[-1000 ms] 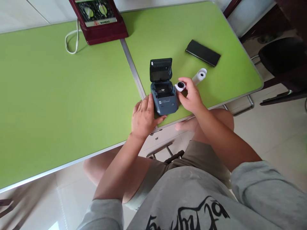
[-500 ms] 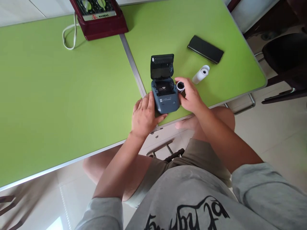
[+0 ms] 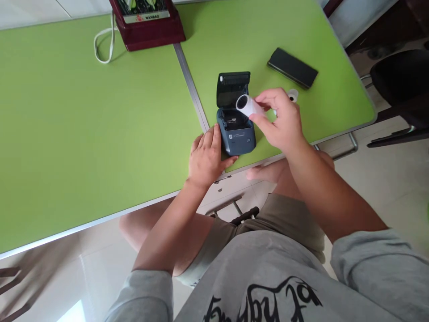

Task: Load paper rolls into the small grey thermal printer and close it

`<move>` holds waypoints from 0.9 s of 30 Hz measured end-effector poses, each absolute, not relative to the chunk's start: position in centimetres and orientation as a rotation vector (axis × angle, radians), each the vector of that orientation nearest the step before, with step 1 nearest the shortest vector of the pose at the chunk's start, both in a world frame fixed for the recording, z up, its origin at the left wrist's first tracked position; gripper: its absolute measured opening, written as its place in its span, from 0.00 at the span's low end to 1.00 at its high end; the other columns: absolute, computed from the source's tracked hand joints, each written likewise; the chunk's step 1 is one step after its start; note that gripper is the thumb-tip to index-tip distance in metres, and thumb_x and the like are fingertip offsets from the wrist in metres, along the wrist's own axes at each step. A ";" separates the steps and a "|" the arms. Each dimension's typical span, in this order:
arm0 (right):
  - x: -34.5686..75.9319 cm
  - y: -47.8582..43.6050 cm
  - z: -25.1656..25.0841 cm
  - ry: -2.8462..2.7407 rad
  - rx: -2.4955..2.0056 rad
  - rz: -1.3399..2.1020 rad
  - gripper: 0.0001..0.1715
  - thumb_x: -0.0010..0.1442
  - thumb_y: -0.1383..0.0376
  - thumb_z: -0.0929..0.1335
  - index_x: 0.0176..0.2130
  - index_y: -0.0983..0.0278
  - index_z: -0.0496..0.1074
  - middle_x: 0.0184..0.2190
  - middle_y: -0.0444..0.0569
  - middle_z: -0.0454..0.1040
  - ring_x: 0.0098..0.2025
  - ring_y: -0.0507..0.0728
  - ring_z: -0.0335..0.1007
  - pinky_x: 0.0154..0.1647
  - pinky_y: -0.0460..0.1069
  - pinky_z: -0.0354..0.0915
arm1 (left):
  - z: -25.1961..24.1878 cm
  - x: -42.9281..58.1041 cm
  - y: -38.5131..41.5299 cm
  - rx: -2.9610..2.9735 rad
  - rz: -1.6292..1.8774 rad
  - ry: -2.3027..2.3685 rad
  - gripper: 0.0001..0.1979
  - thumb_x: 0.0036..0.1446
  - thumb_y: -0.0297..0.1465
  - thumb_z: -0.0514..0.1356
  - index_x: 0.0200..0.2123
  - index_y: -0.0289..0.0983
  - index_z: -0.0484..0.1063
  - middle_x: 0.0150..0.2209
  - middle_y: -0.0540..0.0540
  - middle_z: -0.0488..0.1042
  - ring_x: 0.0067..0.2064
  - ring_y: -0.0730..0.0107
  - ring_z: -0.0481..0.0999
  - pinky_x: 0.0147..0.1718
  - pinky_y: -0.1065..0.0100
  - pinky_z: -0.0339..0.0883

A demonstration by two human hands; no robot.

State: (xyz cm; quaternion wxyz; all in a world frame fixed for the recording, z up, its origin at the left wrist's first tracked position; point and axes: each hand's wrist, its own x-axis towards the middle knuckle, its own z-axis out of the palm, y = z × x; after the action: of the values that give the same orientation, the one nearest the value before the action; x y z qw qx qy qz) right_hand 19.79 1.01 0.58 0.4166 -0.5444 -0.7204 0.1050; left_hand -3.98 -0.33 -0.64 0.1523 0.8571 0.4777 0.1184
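A small blue-grey label printer (image 3: 238, 142) stands near the table's front edge with its dark lid (image 3: 233, 89) raised and its paper bay showing. My left hand (image 3: 205, 160) steadies it, fingers close together along its left side and thumb around the front corner. Over the bay's right side, my right hand (image 3: 283, 117) pinches a white paper roll (image 3: 252, 107). This roll is tilted, its hollow dark core facing left. Behind the right hand, a second white roll (image 3: 293, 95) stays on the table, mostly hidden by the fingers.
A black flat case (image 3: 292, 68) lies farther back on the green table (image 3: 100, 134). At the back, a maroon appliance (image 3: 152, 33) trails a white cord (image 3: 104, 47). A metal strip (image 3: 191, 85) crosses the tabletop. A dark chair (image 3: 402, 85) stands to the right.
The paper roll in my right hand has risen from beside the printer to above its bay, and tilted. My left hand stays against the printer. The view has shifted slightly.
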 end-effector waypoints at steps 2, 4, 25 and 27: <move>19.1 1.7 1.7 -1.920 -1.425 0.280 0.16 0.62 0.61 0.74 0.50 0.54 0.73 0.51 0.48 0.81 0.54 0.66 0.79 0.60 0.66 0.74 | -0.5 -4.0 -0.3 2.454 0.334 1.373 0.52 0.59 0.49 0.70 0.73 0.23 0.53 0.68 0.25 0.68 0.68 0.44 0.70 0.71 0.50 0.59; 18.7 2.6 2.1 -1.996 -1.509 0.280 0.15 0.59 0.64 0.75 0.47 0.55 0.74 0.50 0.48 0.82 0.52 0.68 0.79 0.60 0.68 0.73 | -0.5 -4.0 -0.3 2.458 0.329 1.365 0.52 0.59 0.48 0.70 0.73 0.22 0.54 0.68 0.25 0.68 0.69 0.45 0.70 0.71 0.52 0.58; 18.5 -1.2 0.3 -1.903 -1.279 0.305 0.07 0.63 0.60 0.70 0.39 0.56 0.80 0.48 0.50 0.79 0.55 0.65 0.77 0.62 0.66 0.71 | -0.3 -4.3 -0.6 2.495 0.373 1.305 0.38 0.62 0.44 0.69 0.72 0.50 0.62 0.71 0.35 0.65 0.70 0.48 0.69 0.69 0.48 0.60; 19.0 -0.6 -0.3 -1.790 -1.322 0.307 0.11 0.67 0.56 0.68 0.46 0.54 0.78 0.54 0.50 0.77 0.60 0.66 0.74 0.64 0.67 0.69 | -0.2 -4.3 -0.7 2.503 0.358 1.305 0.36 0.63 0.44 0.69 0.71 0.51 0.63 0.71 0.35 0.65 0.70 0.47 0.69 0.69 0.47 0.60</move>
State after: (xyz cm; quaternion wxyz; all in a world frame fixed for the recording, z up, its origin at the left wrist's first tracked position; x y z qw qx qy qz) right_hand 18.97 -0.55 -0.33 0.4327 -0.5305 -0.7184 0.1233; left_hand -4.28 -0.68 -0.18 0.1474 0.8701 0.4536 0.1245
